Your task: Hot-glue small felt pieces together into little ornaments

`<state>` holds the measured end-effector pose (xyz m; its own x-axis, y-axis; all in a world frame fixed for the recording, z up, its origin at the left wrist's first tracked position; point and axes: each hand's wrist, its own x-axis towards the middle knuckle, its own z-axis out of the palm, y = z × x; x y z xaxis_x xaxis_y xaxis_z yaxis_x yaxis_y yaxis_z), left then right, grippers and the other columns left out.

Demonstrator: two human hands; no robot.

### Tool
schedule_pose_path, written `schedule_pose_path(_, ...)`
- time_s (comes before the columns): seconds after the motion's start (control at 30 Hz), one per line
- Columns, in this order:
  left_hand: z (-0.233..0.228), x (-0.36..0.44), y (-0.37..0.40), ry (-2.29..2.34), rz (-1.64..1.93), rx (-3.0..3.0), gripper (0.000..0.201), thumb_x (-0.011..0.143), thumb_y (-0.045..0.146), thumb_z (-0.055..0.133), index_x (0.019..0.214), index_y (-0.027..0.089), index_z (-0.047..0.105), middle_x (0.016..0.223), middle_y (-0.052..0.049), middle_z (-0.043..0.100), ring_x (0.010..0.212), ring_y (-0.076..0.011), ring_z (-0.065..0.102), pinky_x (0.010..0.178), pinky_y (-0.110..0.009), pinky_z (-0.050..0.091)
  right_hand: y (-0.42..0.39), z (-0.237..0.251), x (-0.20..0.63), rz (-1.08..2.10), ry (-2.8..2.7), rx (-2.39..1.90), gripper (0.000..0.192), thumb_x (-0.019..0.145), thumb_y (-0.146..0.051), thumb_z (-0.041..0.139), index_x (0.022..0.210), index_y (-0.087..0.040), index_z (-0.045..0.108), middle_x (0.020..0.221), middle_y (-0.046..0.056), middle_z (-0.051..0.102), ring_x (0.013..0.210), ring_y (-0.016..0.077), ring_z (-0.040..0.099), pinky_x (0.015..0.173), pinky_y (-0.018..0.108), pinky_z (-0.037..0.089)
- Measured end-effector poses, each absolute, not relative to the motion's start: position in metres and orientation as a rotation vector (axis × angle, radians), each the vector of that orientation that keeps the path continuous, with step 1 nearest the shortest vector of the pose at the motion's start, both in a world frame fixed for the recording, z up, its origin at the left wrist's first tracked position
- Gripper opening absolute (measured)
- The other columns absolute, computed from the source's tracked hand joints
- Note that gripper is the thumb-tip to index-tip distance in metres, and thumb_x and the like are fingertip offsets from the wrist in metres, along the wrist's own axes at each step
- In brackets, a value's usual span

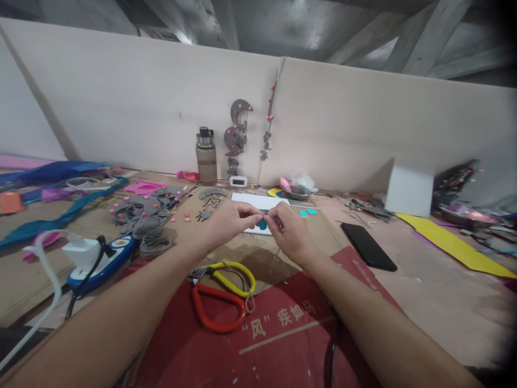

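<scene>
My left hand [232,222] and my right hand [291,233] meet fingertip to fingertip above a white board [244,199], both closed in a pinch. Whatever small piece lies between the fingers is too small to make out. Just under the fingertips shows a teal piece [263,224]; I cannot tell whether it is held or lies on the board. A thin cord [277,253] trails down below my right hand. Nearer to me, scissors [221,295] with one yellow and one red handle rest on the red-printed cardboard [283,345].
Left are a blue power strip [121,249] with a white plug, grey cord bundles [155,245] and grey cut-outs with pink dots [141,207]. A bottle [207,159] stands at the wall. Teal pieces [310,212], a black phone [368,247] and yellow sheet [456,245] lie right.
</scene>
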<state>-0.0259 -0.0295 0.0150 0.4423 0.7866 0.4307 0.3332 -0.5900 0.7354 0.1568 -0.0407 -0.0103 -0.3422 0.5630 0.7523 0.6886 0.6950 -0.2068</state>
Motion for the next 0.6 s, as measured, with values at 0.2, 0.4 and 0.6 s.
schedule_pose_path(0.2, 0.017, -0.033, -0.028, 0.873, 0.875, 2.046, 0.023, 0.072, 0.032, 0.057, 0.084, 0.021, 0.074, 0.062, -0.002, 0.066, 0.053, -0.0115, 0.055, 0.048, -0.020, 0.039, -0.040, -0.011, 0.157, -0.183, -2.084, -0.916, 0.014, 0.090, -0.027, 0.043, 0.078, -0.021, 0.048, 0.079, 0.004, 0.051, 0.074, 0.0161, 0.047, 0.065, 0.028, 0.035)
schedule_pose_path(0.4, 0.014, -0.032, -0.026, 0.897, 0.856, 2.050, 0.025, 0.072, 0.038, 0.059, 0.080, 0.019, 0.073, 0.062, -0.003, 0.066, 0.053, -0.0115, 0.055, 0.049, -0.021, 0.040, -0.042, -0.012, 0.155, -0.112, -2.087, -0.891, 0.013, 0.088, -0.024, 0.043, 0.077, -0.020, 0.049, 0.079, 0.004, 0.052, 0.074, 0.0164, 0.047, 0.065, 0.029, 0.036)
schedule_pose_path(0.6, 0.006, -0.028, -0.023, 1.008, 0.977, 2.165, 0.017, 0.069, 0.030, 0.058, 0.072, 0.018, 0.071, 0.061, -0.001, 0.065, 0.055, -0.0122, 0.055, 0.052, -0.022, 0.040, -0.047, -0.008, 0.149, 0.043, -2.017, -0.987, 0.023, 0.091, -0.029, 0.040, 0.073, -0.020, 0.051, 0.072, 0.002, 0.052, 0.068, 0.0143, 0.046, 0.062, 0.027, 0.035)
